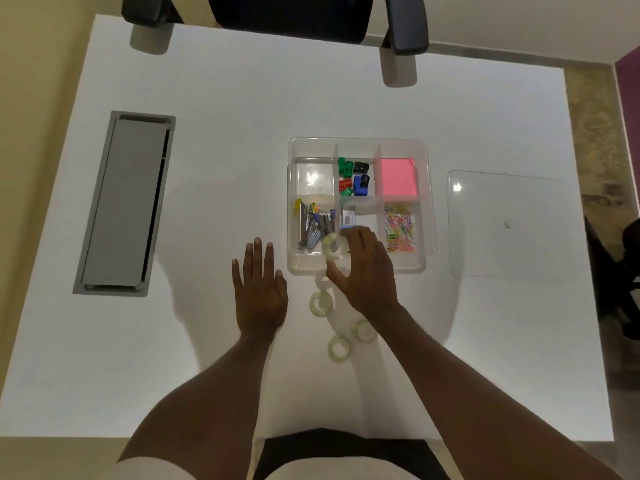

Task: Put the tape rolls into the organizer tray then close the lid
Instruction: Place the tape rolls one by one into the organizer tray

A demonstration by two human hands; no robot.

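**Tape roll held over the organizer tray**

A white worktop (242,133) carries a clear organizer tray (429,202). Its lid (512,230) lies flat, right of the tray. The left hand (259,292) rests open, palm down, left of the tray. The right hand (367,271) pinches one tape roll (333,247) in its fingers (337,275) over the tray's near edge. Three tape rolls (321,304) lie just nearer than the tray.

Tape roll (320,281) partly behind right hand (367,271)
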